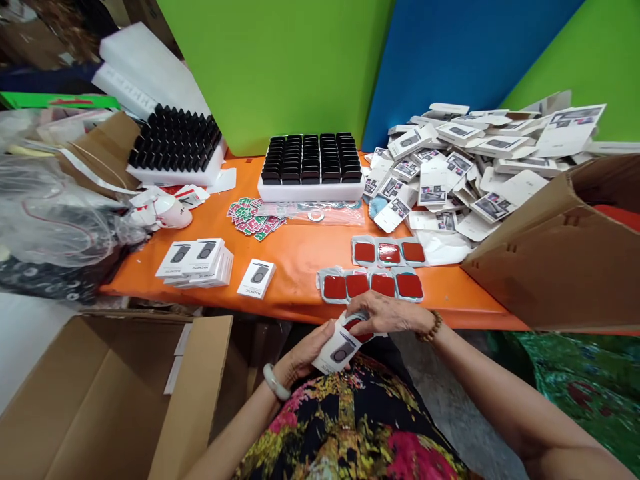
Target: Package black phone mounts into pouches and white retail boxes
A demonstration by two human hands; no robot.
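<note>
In my left hand [304, 353] is a small white box [334, 352] printed with a dark round device, tilted in front of my body. My right hand [393, 312] is closed on a red square pad [359, 328] with a pale wrapper edge, at the upper end of that box. How far the pad sits inside the box cannot be told. Just beyond my hands, two rows of wrapped red square pads [335, 287] lie on the orange table [295, 267]. Left of them are a single white box [257, 278] and a stack of like boxes [200, 261].
Foam trays of black parts [311, 160] [175, 141] stand at the back. Stickers [256, 217] lie before the middle one. A heap of white boxes [450, 160] fills the back right, beside a cardboard box [535, 267]. An open carton [100, 400] stands at lower left.
</note>
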